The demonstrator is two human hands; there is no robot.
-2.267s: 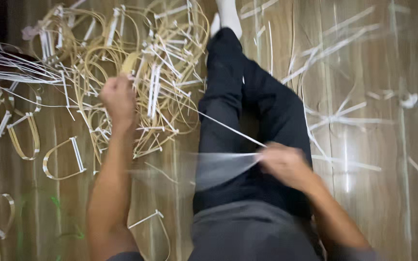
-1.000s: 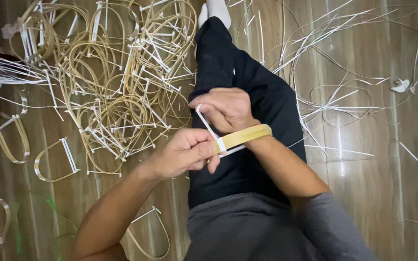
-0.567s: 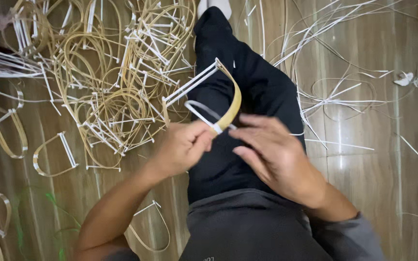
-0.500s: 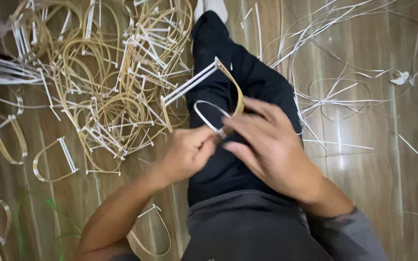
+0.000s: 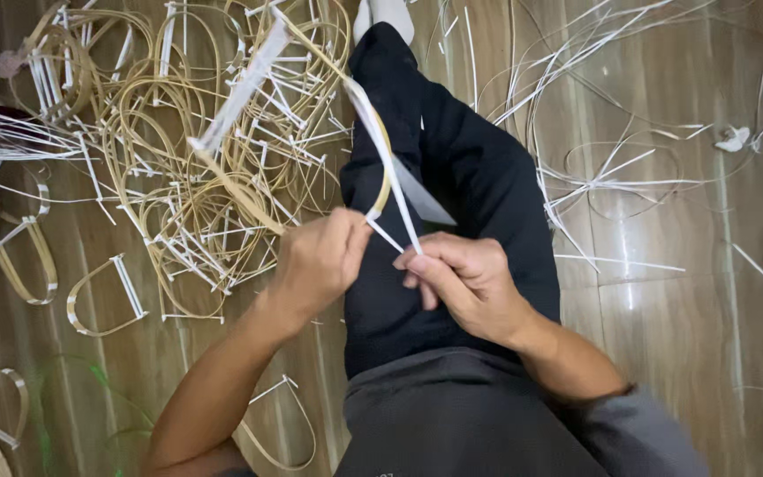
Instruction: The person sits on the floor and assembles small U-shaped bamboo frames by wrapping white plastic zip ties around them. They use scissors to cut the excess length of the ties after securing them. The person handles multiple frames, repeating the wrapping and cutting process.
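Observation:
My left hand [image 5: 318, 261] pinches a bent tan cane loop [image 5: 249, 190] at its crossing, just above my black-trousered leg [image 5: 452, 185]. The loop rises up and left, its top tied with a white strip [image 5: 245, 84]. My right hand [image 5: 465, 283] sits close beside the left and grips a thin white plastic strip [image 5: 386, 163] that runs up from the crossing along the loop's right side. Both hands are held over my lap, a few centimetres apart.
A big heap of finished cane loops with white ties [image 5: 187, 150] covers the wooden floor [image 5: 664, 318] at upper left. Single loops [image 5: 103, 296] lie at the left edge. Loose white strips [image 5: 611, 168] are scattered on the right. My white sock [image 5: 386, 11] shows at top.
The cane loop has swung up and left and opened out. My right hand has dropped lower and drawn the white strip taut. Before that, my left hand came from the heap to my lap.

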